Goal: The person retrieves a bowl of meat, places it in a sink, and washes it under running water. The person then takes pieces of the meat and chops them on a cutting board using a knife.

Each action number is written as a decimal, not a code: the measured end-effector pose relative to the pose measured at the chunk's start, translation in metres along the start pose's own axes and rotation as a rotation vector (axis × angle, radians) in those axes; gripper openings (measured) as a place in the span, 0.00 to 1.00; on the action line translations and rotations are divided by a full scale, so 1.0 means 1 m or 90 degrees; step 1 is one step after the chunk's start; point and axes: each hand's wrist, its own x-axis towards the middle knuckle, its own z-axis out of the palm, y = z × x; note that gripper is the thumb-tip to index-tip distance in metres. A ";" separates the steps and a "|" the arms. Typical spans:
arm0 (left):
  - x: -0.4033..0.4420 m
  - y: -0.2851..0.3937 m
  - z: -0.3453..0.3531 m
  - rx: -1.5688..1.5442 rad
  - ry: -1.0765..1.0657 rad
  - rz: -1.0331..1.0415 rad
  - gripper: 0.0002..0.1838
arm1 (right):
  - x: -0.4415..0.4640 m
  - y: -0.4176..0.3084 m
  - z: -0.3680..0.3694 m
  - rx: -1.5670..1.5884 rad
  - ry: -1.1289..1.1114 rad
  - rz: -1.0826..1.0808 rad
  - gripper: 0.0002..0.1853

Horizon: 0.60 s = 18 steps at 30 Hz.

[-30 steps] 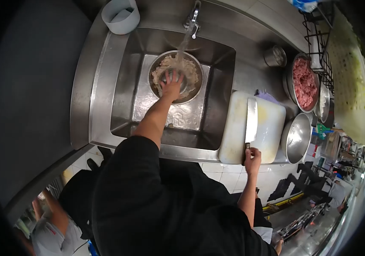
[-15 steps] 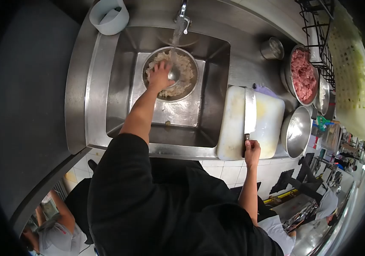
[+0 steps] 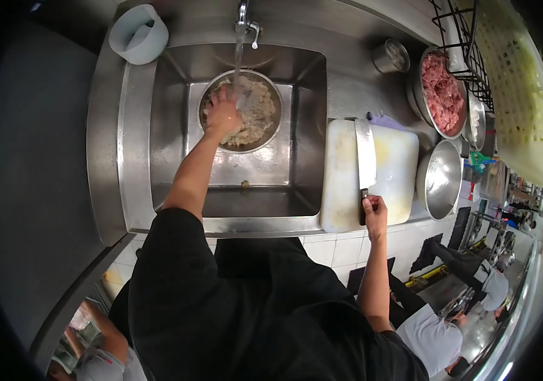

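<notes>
Inside the sink [image 3: 236, 206], a round metal bowl [image 3: 276, 127] holds pale chopped food [image 3: 255, 105] in water. From the tap [image 3: 241, 25], a stream falls into that bowl. My left hand [image 3: 222, 114] lies palm down on the food at the bowl's left side, with its fingers spread; the tips are partly wet and blurred. My right hand [image 3: 375, 209] is curled at the dark handle of a large kitchen knife [image 3: 365, 155]. The blade rests flat on a white cutting board [image 3: 395, 165], pointing away from me.
A metal bowl of raw ground meat [image 3: 440, 95] stands at the back right, near a small metal container [image 3: 391, 57]. Another metal bowl [image 3: 442, 180] sits right of the board. A white tub [image 3: 138, 35] is at the left corner. Co-workers in grey shirts [image 3: 430, 340] are behind.
My view has shifted, so the sink and board appear further left. My left hand has moved slightly within the bowl, spreading its fingers over the food. The right hand remains at the knife handle.
</notes>
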 end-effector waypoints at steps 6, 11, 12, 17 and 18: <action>-0.006 -0.089 -0.013 -0.172 0.137 -0.247 0.31 | 0.001 0.001 0.002 0.042 0.009 0.011 0.11; -0.080 -0.096 -0.018 -0.187 0.086 -0.270 0.26 | 0.001 0.004 0.006 0.037 0.023 0.003 0.09; -0.098 -0.088 -0.029 -0.186 -0.014 -0.242 0.23 | 0.001 0.004 0.005 0.053 0.018 0.000 0.09; -0.130 -0.086 0.069 -0.210 -0.300 -0.166 0.24 | 0.002 0.005 0.006 0.058 0.014 0.002 0.08; -0.129 -0.086 0.092 -0.148 -0.321 -0.097 0.23 | 0.002 0.005 0.006 0.052 0.020 0.006 0.08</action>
